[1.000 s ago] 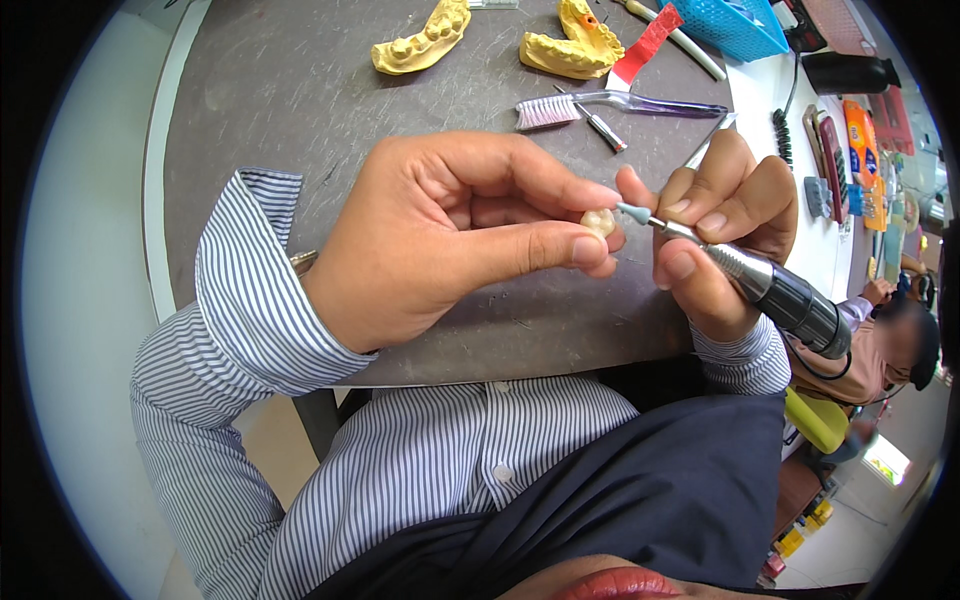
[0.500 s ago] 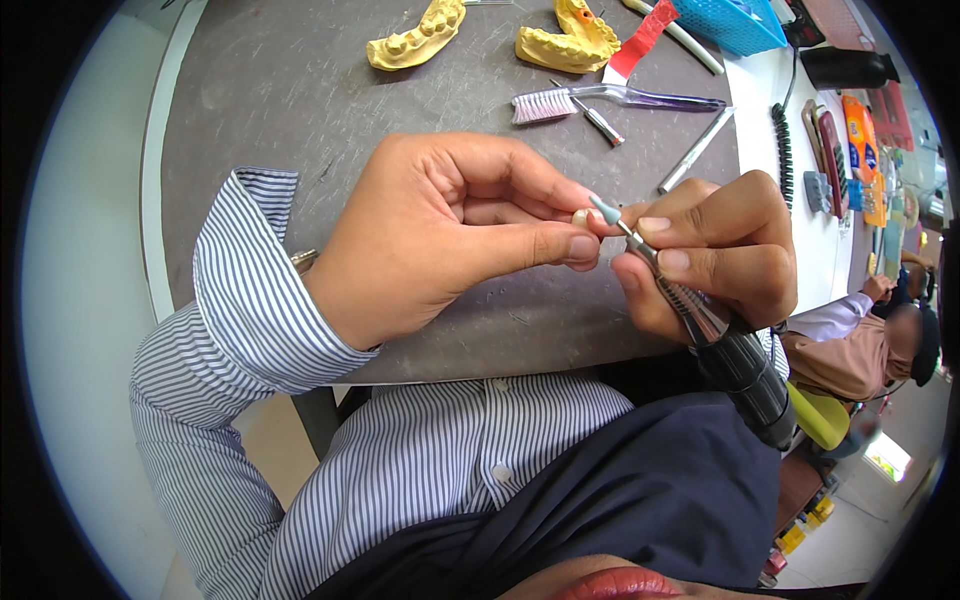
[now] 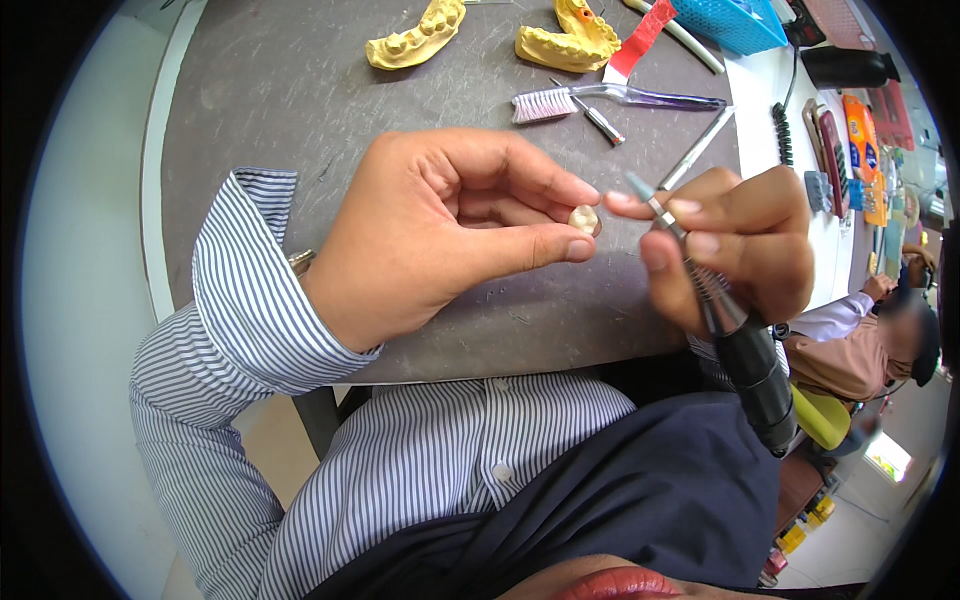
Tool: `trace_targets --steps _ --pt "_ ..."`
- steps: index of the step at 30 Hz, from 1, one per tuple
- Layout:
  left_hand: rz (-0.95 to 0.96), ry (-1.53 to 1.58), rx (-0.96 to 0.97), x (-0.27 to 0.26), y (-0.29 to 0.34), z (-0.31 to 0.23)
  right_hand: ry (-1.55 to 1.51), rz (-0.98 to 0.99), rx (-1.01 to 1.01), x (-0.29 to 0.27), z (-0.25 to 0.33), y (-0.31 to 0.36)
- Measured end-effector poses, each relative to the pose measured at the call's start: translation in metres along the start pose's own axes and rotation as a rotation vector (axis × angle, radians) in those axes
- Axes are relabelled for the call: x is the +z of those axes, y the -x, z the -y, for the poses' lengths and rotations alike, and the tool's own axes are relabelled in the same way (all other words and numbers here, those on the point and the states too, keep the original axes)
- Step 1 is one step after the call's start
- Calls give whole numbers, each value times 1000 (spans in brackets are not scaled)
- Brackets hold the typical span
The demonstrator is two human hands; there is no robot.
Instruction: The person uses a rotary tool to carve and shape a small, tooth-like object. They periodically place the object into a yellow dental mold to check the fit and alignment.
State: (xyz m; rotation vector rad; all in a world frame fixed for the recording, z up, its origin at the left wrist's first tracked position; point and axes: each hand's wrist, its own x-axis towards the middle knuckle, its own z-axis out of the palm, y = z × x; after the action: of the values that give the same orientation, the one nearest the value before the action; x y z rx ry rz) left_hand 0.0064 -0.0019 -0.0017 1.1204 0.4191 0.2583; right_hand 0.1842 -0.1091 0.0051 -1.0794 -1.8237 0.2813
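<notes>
While the small tooth-coloured dental crown [image 3: 584,219] sits pinched between the thumb and forefinger of the left hand [image 3: 450,235], just above the grey worktop [image 3: 260,90], the right hand [image 3: 735,245] lies at its three o'clock, fingers closed pen-style around a dark rotary handpiece [image 3: 745,355]. Its slim bur tip [image 3: 640,190] points toward ten o'clock, close to the crown but apart from it; the tool's long axis runs from that tip down to five o'clock. The left hand is the one on the crown. Farther out, at twelve o'clock, lie a pink-bristled brush [image 3: 600,98] and two yellow dental casts [image 3: 415,35], with a blue basket [image 3: 730,22] toward one o'clock.
</notes>
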Motion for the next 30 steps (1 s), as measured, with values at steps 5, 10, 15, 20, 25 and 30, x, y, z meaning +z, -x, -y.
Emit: trace_targets --steps 5,10,15,20,25,30 --pt "8 -40 24 0 1 -3 -37 -63 50 -5 1 -3" --pt "9 3 -14 1 -1 -1 -159 -32 12 2 0 -2" --pt "26 30 40 0 0 3 -60 8 -28 4 -1 -2" --pt "52 60 15 2 0 -2 -56 -64 39 -3 2 -3" --pt "72 51 8 0 -2 -4 -165 -55 33 2 3 -6" --pt "74 52 26 2 -2 -3 -29 -125 51 0 3 -5"
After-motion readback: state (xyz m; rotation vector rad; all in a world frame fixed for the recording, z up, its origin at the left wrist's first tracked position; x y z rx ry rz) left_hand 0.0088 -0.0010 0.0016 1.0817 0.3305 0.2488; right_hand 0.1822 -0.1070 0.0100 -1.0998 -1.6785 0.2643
